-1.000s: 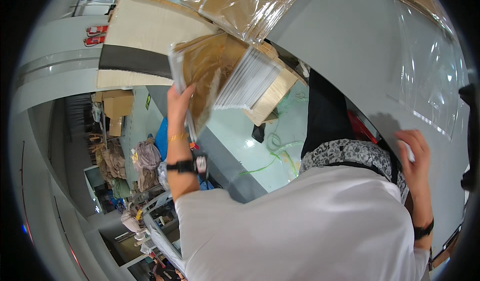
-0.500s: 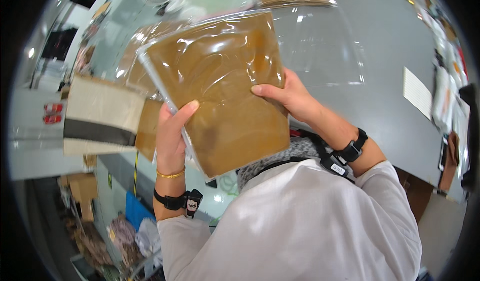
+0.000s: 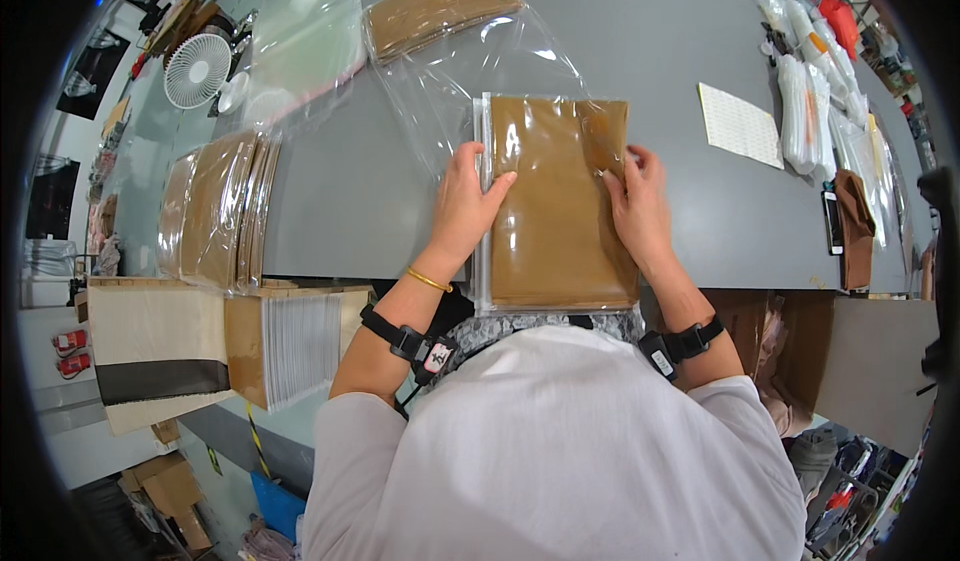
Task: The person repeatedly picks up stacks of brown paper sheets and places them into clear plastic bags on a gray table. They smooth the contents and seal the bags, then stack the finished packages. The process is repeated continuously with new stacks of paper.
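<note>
At the far left we see a cardboard box (image 3: 155, 351) below the surface's (image 3: 360, 201) edge, with a stack of bagged brown pieces (image 3: 215, 209) lying above it on the surface and a small white fan (image 3: 197, 69) further back. Our left hand (image 3: 465, 206) lies flat, fingers spread, on the left edge of the brown packet (image 3: 555, 206), which rests on the near edge of the surface right in front of us. Behind it lie loose clear bags (image 3: 480, 61) and another brown piece (image 3: 440, 6). Our right hand (image 3: 638, 206) presses open on the packet's right side, fingertips at its upper corner; neither hand grips it. Further right sit a white sheet (image 3: 738, 124) and wrapped rolls (image 3: 800, 111)
</note>
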A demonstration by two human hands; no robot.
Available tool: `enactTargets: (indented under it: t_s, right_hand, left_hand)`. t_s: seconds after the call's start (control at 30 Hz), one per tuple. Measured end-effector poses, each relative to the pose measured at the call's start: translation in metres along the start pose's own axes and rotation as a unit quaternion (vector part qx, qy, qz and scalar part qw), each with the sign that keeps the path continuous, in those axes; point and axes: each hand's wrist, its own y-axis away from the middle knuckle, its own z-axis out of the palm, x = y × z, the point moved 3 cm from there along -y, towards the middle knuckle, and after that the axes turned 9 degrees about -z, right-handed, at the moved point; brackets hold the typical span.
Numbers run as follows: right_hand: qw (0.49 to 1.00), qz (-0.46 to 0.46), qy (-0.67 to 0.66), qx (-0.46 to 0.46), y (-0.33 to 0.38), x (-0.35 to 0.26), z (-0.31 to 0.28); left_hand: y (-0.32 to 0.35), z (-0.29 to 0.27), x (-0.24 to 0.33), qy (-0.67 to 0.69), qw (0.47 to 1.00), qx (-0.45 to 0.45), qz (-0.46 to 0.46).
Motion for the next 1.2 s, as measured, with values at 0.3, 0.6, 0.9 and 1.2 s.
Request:
enactTargets:
  t_s: [0.3, 0.6, 0.9, 1.2]
  right_hand:
    - [0.964, 0.078, -0.254, -0.023, -0.042, -0.023, -0.065]
    - [0.958, 0.020, -0.287, -0.008, -0.099, -0.022, -0.122]
    - [0.949, -0.238, -0.171, -0.112, -0.048, 0.006, -0.082]
    - [0.975, 0.071, -0.103, -0.181, 0.008, -0.002, -0.042]
  left_hand:
    - [0.011, -0.044, 0.039, 0.434, 0.858, -0.162, -0.224]
    - [-0.014, -0.127, 0.147, 0.270, 0.954, -0.052, 0.119]
    - [0.045, -0.075, 0.060, -0.058, 0.963, -0.085, 0.247]
    - [0.068, -0.031, -0.006, 0.271, 0.931, -0.113, -0.217]
